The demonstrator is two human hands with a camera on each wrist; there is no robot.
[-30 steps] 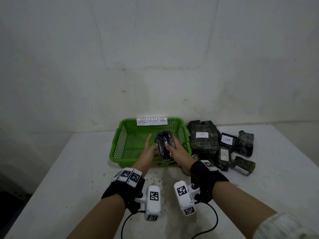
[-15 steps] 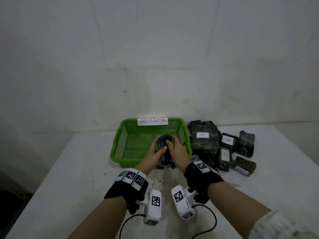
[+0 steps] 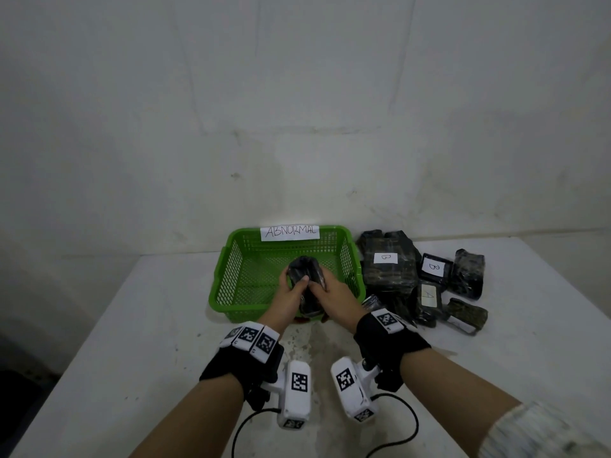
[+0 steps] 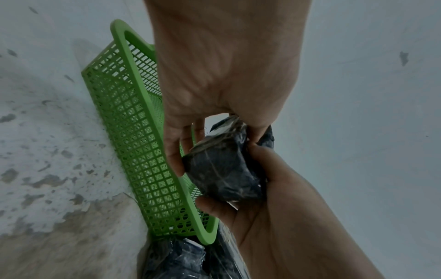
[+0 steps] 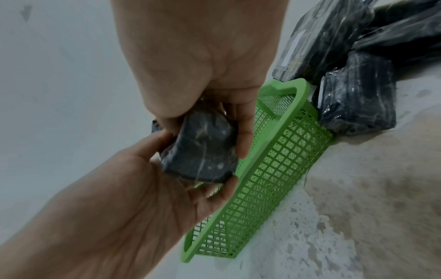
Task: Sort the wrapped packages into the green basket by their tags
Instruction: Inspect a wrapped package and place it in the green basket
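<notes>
A dark plastic-wrapped package [image 3: 305,276] [image 4: 224,169] [image 5: 203,149] is held above the near part of the green mesh basket [image 3: 231,276] [image 4: 133,143] [image 5: 281,154], which bears a white tag reading ABNORMAL [image 3: 290,231]. My left hand [image 3: 291,294] [image 4: 214,79] grips the package from the left and my right hand [image 3: 330,294] [image 5: 203,62] grips it from the right, fingers curled around it. No tag shows on the held package.
To the right of the basket lies a pile of dark wrapped packages: a large one tagged B [image 3: 385,259], a small one tagged B [image 3: 433,267], one tagged A [image 3: 428,297], and others [image 3: 468,274] without visible tags. The white table [image 3: 132,342] meets a white wall behind.
My left hand came in from beside the package and closed on it. Both hands have turned the package slightly over the basket's near part.
</notes>
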